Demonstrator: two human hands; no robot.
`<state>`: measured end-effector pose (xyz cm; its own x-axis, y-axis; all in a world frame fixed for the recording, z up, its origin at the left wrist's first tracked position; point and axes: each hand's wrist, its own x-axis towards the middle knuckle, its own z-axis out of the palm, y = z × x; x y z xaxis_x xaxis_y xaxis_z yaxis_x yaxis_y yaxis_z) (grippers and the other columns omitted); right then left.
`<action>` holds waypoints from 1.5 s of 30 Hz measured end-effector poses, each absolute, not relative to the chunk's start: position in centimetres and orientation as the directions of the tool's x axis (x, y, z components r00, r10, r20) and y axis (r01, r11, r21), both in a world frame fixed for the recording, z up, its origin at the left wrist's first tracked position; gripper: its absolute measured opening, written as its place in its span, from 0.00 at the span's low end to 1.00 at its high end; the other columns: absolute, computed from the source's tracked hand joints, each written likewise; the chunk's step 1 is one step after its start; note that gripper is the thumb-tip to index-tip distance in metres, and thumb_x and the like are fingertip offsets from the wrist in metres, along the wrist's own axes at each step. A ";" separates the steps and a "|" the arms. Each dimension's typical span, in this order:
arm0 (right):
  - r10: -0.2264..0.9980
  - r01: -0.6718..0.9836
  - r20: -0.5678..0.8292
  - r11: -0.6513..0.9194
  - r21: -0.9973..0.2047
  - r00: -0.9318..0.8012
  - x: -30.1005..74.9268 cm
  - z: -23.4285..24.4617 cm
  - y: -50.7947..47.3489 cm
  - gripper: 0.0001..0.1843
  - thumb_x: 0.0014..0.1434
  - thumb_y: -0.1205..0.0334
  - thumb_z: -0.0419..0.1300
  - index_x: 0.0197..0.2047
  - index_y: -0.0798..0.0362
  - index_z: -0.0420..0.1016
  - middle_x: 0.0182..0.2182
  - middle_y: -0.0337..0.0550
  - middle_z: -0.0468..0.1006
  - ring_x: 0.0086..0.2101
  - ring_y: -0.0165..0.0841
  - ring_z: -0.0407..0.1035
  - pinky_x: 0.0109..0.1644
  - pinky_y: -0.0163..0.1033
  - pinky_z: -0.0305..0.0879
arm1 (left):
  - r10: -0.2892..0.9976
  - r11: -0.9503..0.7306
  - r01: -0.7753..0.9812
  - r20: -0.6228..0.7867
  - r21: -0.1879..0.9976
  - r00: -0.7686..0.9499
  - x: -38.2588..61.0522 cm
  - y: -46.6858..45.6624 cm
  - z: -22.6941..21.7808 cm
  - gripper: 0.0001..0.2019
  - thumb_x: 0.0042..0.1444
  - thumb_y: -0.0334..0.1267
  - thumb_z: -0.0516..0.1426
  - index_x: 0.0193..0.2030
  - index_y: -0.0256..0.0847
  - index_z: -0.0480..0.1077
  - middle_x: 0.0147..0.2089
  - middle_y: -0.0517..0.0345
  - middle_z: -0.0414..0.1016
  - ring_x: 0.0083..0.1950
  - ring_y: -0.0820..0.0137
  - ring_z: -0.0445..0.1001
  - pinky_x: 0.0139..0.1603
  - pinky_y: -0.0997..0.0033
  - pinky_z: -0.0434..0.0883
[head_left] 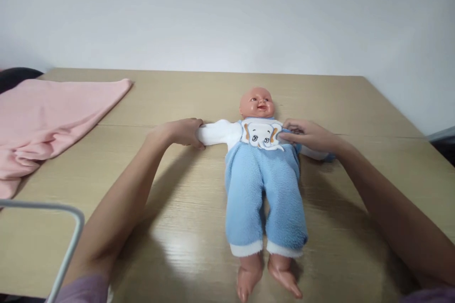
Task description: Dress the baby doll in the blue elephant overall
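Observation:
A baby doll (pixel 262 180) lies on its back on the wooden table (pixel 185 99), head toward the far wall, bare feet toward me. It wears a blue fleece romper with white sleeves and an elephant patch on the chest. My left hand (pixel 183 131) is closed around the end of the doll's white sleeve, which is stretched out to the left. My right hand (pixel 305 135) pinches the romper at the doll's shoulder strap, beside the elephant patch. The doll's other arm is mostly hidden under my right wrist.
A pink blanket (pixel 46 118) lies crumpled on the table's far left. A grey metal bar (pixel 67 246) curves across the near left corner. A dark chair back (pixel 17 75) shows behind the blanket. A white wall stands behind the table.

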<state>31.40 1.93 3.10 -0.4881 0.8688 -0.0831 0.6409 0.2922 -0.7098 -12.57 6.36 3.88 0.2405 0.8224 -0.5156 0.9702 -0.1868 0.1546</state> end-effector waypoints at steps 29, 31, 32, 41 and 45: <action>0.951 0.335 0.287 0.236 -0.912 0.113 41.2 -4.4 -3.3 0.29 0.52 0.39 0.80 0.47 0.42 0.75 0.42 0.45 0.83 0.43 0.48 0.79 0.49 0.51 0.78 | 0.614 -0.788 0.581 0.332 0.204 0.716 10.0 1.2 1.7 0.17 0.84 0.46 0.52 0.59 0.35 0.75 0.57 0.41 0.83 0.58 0.51 0.75 0.61 0.53 0.68; 0.941 0.268 0.309 0.264 -0.927 0.141 39.2 -4.6 -1.3 0.25 0.61 0.37 0.72 0.48 0.42 0.69 0.46 0.48 0.82 0.46 0.48 0.79 0.52 0.51 0.77 | 0.575 -0.818 0.525 0.380 0.235 0.725 10.0 1.3 1.5 0.17 0.85 0.47 0.51 0.59 0.38 0.75 0.56 0.42 0.84 0.56 0.53 0.77 0.60 0.54 0.67; 0.931 0.251 0.327 0.281 -0.926 0.163 38.2 -4.8 -0.4 0.23 0.64 0.37 0.68 0.49 0.42 0.67 0.47 0.48 0.81 0.48 0.47 0.78 0.53 0.51 0.77 | 0.555 -0.832 0.495 0.407 0.252 0.726 9.9 1.3 1.5 0.17 0.85 0.47 0.50 0.59 0.39 0.75 0.55 0.44 0.84 0.55 0.53 0.78 0.59 0.54 0.67; 0.778 0.424 0.584 0.459 -0.780 0.232 33.5 -5.4 -0.7 0.28 0.57 0.40 0.75 0.47 0.42 0.64 0.43 0.45 0.74 0.48 0.48 0.76 0.57 0.57 0.80 | 0.396 -0.915 0.279 0.522 0.291 0.755 9.0 1.5 1.2 0.23 0.86 0.55 0.46 0.60 0.43 0.77 0.50 0.47 0.83 0.53 0.57 0.80 0.56 0.57 0.67; 0.743 0.471 0.669 0.579 -0.665 0.031 32.7 -5.2 -2.1 0.24 0.59 0.45 0.76 0.46 0.42 0.66 0.41 0.44 0.75 0.45 0.48 0.76 0.55 0.58 0.78 | 0.323 -0.942 0.202 0.570 0.267 0.756 8.6 1.4 1.3 0.26 0.86 0.55 0.44 0.58 0.43 0.78 0.49 0.47 0.83 0.52 0.59 0.81 0.54 0.58 0.68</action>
